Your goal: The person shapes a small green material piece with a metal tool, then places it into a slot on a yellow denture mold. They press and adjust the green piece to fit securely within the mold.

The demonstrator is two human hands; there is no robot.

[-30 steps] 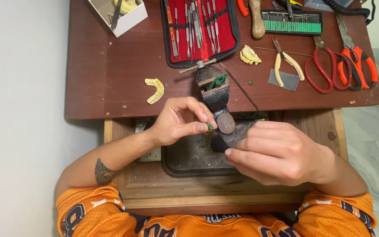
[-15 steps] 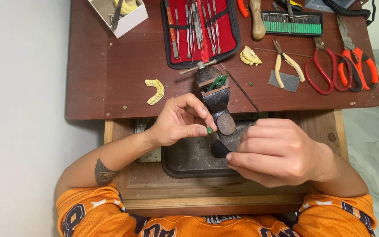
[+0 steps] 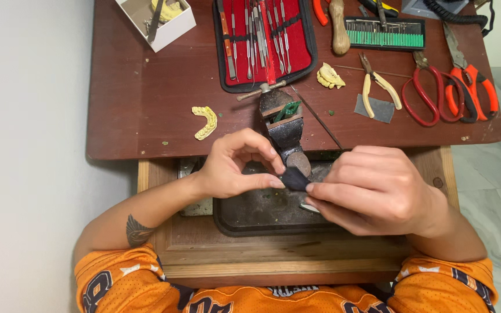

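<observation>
Fingers [image 3: 273,183] of the left hand [image 3: 233,165] are pinched together on a small dark scrap [image 3: 294,178]. The right hand [image 3: 372,188] pinches its other end, fingers closed too. So the scrap lies between both hands, long axis running left to right, each hand equally near. It sits just below the small vise [image 3: 282,119], above the dark tray [image 3: 262,211]. Beyond the vise, a red tool case [image 3: 265,40] rests on the brown surface [image 3: 140,116].
</observation>
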